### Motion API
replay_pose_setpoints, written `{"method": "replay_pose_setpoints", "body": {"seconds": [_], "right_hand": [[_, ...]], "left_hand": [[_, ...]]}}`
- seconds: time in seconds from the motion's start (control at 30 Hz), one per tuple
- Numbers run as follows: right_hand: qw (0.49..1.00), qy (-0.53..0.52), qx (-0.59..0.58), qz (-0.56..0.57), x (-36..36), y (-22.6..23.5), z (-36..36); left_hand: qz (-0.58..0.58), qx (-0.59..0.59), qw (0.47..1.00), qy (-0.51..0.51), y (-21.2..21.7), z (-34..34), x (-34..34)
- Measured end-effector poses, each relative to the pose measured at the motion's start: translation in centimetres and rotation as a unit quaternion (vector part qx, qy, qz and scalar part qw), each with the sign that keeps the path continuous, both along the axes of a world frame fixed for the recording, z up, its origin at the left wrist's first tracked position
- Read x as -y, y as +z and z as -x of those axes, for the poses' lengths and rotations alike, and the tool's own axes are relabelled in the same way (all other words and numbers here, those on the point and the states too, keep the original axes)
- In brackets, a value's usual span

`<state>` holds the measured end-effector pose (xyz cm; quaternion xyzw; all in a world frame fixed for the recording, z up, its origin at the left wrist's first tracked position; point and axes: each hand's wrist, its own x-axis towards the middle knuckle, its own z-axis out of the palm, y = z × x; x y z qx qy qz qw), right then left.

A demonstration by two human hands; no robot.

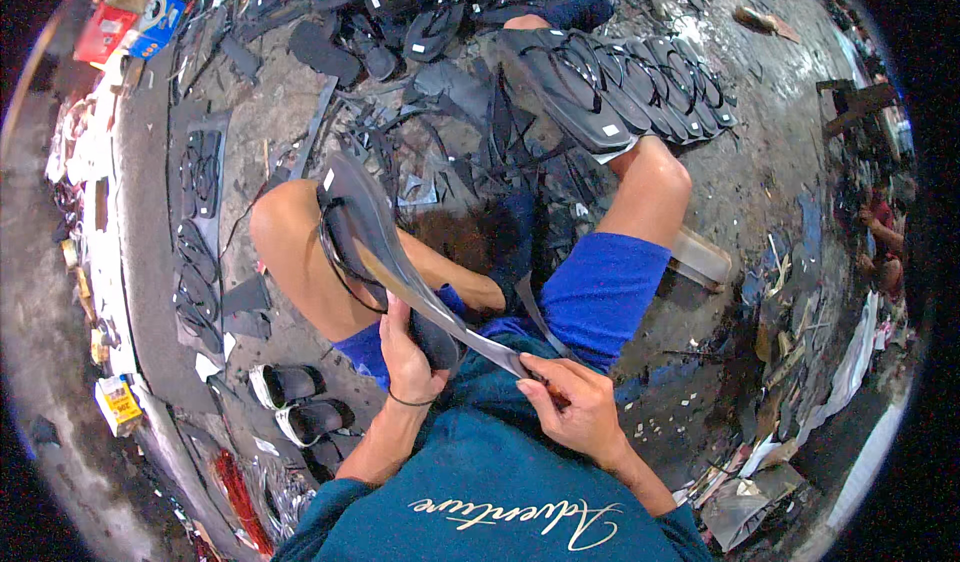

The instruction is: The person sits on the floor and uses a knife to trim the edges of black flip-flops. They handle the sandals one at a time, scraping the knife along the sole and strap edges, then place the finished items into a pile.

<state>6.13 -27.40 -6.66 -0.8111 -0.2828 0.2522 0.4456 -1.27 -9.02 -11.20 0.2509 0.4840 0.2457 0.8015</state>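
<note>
A black thong sandal [352, 184] is tilted up in front of my left knee, its toe end pointing away from me. My left hand [408, 350] is closed round its near part, the thumb along the side. A long dark band [470, 337] runs from the sandal's side toward my lap, its near end pinched between the thumb and fingers of my right hand [572, 402]. Whether the band is joined to the sole all along its length, I cannot make out. Something small and brownish shows inside my right hand, too hidden to name.
A row of black sandals [625, 92] lies beyond my right knee. More sandals [432, 34] and black offcuts [450, 87] cover the far floor. White-edged slippers [305, 402] sit at my left. Red strands [240, 497] and a yellow box [120, 405] lie farther left.
</note>
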Motion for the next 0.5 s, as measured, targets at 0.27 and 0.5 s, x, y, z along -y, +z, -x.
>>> {"method": "replay_pose_setpoints", "body": {"seconds": [0.27, 0.5], "right_hand": [[0.996, -0.005, 0.038, -0.085, -6.2, -2.2, -1.7], [0.951, -0.187, -0.164, -0.186, -4.1, -2.6, -5.9]], "left_hand": [[-0.062, -0.026, 0.995, -0.070, 0.3, 0.7, 1.4], [-0.135, 0.294, 0.937, -0.130, 6.0, -14.8, -9.6]]}}
